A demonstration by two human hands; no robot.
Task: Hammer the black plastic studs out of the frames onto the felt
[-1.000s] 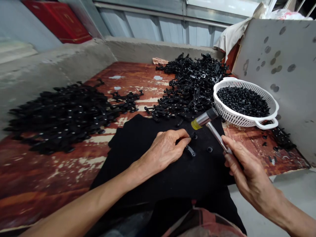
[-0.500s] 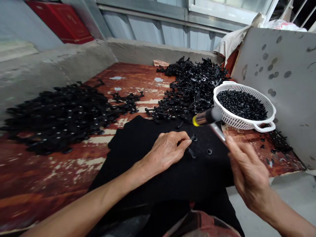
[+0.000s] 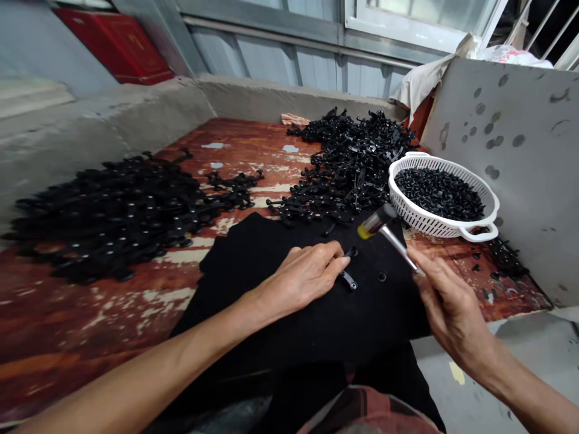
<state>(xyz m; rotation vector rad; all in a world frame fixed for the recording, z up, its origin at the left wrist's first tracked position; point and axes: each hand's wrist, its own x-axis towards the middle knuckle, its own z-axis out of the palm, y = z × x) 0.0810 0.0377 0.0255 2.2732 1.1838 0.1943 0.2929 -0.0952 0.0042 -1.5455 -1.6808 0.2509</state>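
My right hand (image 3: 452, 301) is closed round the metal handle of a small mallet (image 3: 398, 246), whose head, black with a yellow face, hangs just above a black cloth (image 3: 271, 253). On that cloth my left hand (image 3: 312, 271) pinches a small black plastic linkage piece, its arms (image 3: 348, 279) poking out past the fingertips. The pinched part itself is mostly hidden by the thumb and forefinger. A single round black cap (image 3: 382, 276) lies on the cloth to the right of the left hand.
A heap of black plastic pieces (image 3: 113, 211) covers the left of the worn red-brown table (image 3: 136, 325). Another heap (image 3: 353, 157) lies at the back. At right, a white basket (image 3: 491, 199) holds many small black parts, beside a spotted grey panel (image 3: 520, 169).
The mallet head has come down slightly and nearer the left hand's fingertips. My left hand keeps its pinch in nearly the same place. The view has shifted a little.
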